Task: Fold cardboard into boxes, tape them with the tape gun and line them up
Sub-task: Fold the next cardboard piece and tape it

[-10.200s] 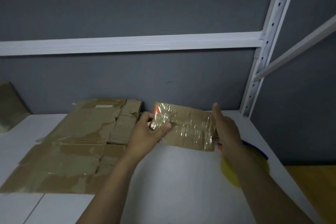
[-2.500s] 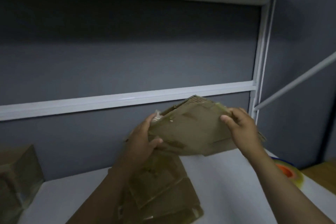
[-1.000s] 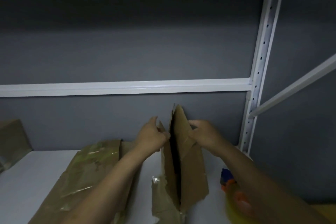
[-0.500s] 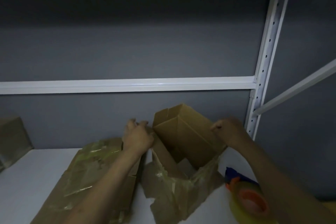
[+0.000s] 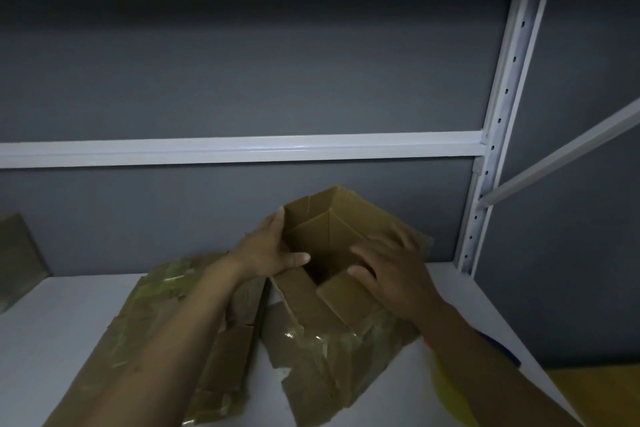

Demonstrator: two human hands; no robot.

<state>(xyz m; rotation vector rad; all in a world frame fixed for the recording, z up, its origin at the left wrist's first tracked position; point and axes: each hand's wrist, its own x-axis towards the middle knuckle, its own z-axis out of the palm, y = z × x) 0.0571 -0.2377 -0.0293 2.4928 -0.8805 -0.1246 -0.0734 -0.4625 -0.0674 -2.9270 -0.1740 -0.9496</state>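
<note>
An opened cardboard box point(image 5: 332, 229), brown with old clear tape on its flaps, stands on the white shelf point(image 5: 62, 322) with its mouth tilted toward me. My left hand point(image 5: 266, 253) holds the box's left wall, fingers outside and thumb across the near edge. My right hand point(image 5: 391, 270) lies with spread, straight fingers on a near-right flap point(image 5: 346, 298), which is folded inward. The tape gun point(image 5: 448, 392), yellow with orange and blue parts, lies at the right and is mostly hidden under my right forearm.
Flattened cardboard sheets point(image 5: 162, 322) lie left of the box under my left arm. Another taped box point(image 5: 17, 260) stands at the far left edge. A white rack upright point(image 5: 485, 191) and a grey back wall close the shelf behind.
My right hand has come from the box's far right corner to the near-right flap, now folded inward. My left hand has slid onto the left wall, and the box mouth has widened.
</note>
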